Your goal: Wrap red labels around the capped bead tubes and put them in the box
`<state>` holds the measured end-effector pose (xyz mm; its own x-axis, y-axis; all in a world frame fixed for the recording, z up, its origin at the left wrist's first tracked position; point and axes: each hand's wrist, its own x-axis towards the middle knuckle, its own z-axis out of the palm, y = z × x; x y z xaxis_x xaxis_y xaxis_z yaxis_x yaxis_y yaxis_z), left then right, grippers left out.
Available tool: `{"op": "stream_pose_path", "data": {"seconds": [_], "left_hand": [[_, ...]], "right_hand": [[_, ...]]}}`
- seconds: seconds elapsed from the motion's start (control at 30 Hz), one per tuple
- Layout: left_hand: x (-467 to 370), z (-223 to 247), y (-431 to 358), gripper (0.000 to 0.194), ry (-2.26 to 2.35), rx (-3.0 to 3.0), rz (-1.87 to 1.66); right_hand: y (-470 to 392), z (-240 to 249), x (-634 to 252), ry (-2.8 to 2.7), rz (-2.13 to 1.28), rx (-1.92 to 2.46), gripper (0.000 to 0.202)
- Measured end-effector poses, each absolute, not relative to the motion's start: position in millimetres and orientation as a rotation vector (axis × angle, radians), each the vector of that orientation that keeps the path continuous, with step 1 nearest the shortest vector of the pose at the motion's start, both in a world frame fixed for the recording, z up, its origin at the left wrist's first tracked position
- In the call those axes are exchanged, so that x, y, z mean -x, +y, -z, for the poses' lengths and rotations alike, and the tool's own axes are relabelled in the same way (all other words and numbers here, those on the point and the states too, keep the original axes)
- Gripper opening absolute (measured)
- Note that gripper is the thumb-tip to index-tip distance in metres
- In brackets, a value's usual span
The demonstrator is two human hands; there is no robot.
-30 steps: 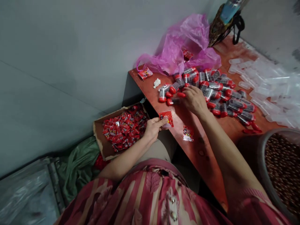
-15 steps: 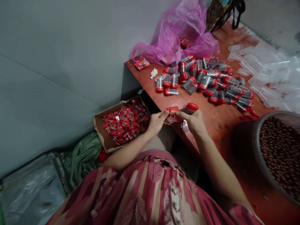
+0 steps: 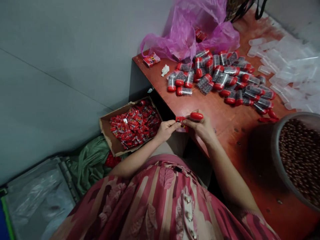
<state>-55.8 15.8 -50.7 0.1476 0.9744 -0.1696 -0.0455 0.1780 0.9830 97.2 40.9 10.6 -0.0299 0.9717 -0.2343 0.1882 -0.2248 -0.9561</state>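
Note:
Both thumbs pinch a small red printed label point(image 3: 182, 128) in front of me, near the table's edge. My left hand point(image 3: 166, 130) is closed on its left side. On the other side, my right hand point(image 3: 203, 128) grips the label between thumb and finger. Tucked in that same hand is a small container whose rounded red cap point(image 3: 196, 116) shows; the fingers hide its body. Farther back on the table lie many clear tubes with red caps point(image 3: 221, 81), filled with dark contents.
An open cardboard box point(image 3: 106, 133) of red wrapped packets stands left of the red table point(image 3: 225, 121). A pink plastic bag point(image 3: 183, 30) and a stack of labels point(image 3: 151, 60) lie at the back. Clear tubes point(image 3: 295, 73) and a bucket point(image 3: 275, 143) of brown beads are on the right.
The label has tilted between my fingers, and my hands have drawn closer together. A silvery piece visible below my right hand before is out of sight. The view has shifted slightly.

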Motion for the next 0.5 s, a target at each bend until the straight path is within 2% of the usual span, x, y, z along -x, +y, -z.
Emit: {"op": "stream_pose_path", "data": {"seconds": [0.13,0.27,0.33,0.4,0.5], "left_hand": [[66,44,17,0.040,1.140,-1.137,-1.014],[77,84,24,0.044,1.169,-0.912,-1.010],[84,110,22,0.045,1.299,-0.837,-0.825],[93,131,16,0.035,1.298,-0.726,-0.568],[111,143,9,0.026,1.262,-0.691,-0.502]], "right_hand": [[41,-20,-88,-1.154,-1.384,1.463,0.034],[41,-23,-87,-1.017,-1.294,1.500,0.028],[39,-23,-88,-0.972,-1.265,1.504,0.027],[36,-25,-88,-0.951,-1.274,1.494,0.025],[30,-29,-86,-0.926,-1.296,1.473,0.024]]}}
